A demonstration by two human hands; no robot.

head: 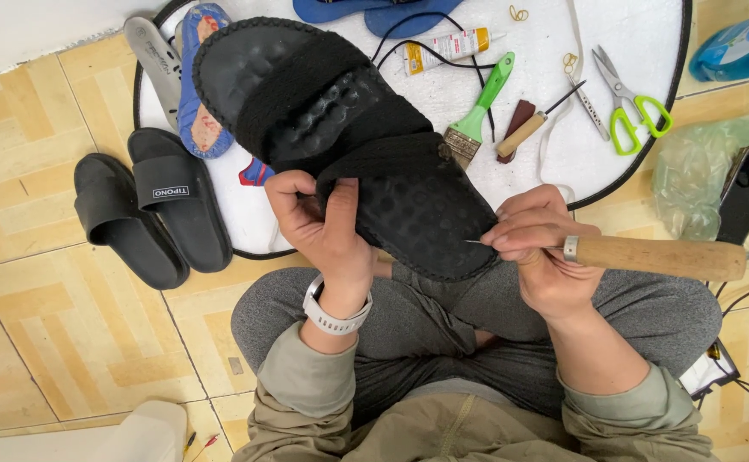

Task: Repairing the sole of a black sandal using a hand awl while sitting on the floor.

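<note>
We stitch sole edge: left hand (323,224) grips black sandal (349,137), right hand (535,248) clamps wooden-handled awl (648,255); next push needs steady aim.

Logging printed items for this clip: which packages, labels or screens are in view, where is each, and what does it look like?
Glue tube: on the white round mat, top centre; slim, yellow-and-white with a red band.
Label on black slide sandal strap: on the floor, left; small dark rectangle with white lettering.
Blue plastic bottle: top right corner; rounded, label partly cut off.
Dark flat device: right edge under clear plastic; cannot tell if it is a screen.
</note>
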